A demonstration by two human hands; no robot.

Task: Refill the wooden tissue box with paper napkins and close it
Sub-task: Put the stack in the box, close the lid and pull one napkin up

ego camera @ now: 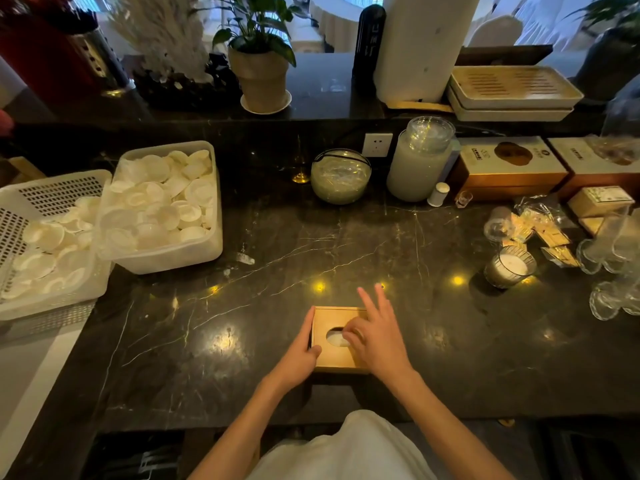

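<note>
The wooden tissue box point(337, 341) sits low in the middle of the frame on the dark marble counter point(311, 244), lid on, with an oval hole on top showing something white inside — napkins I guess, too small and blurry to be sure. The left hand point(300, 355) is flat against the box's left side, thumb hooked over the top edge. The right hand point(375, 336) covers the box's right half, thumb and forefinger pinched at the hole's rim, other fingers fanned out past the far edge; can't tell if they've actually got paper. Over on the left, a plastic tub point(162, 206) and a basket point(48, 244) of white discs, the basket cut off by the frame edge. Glassware on the right edge is cropped too.
</note>
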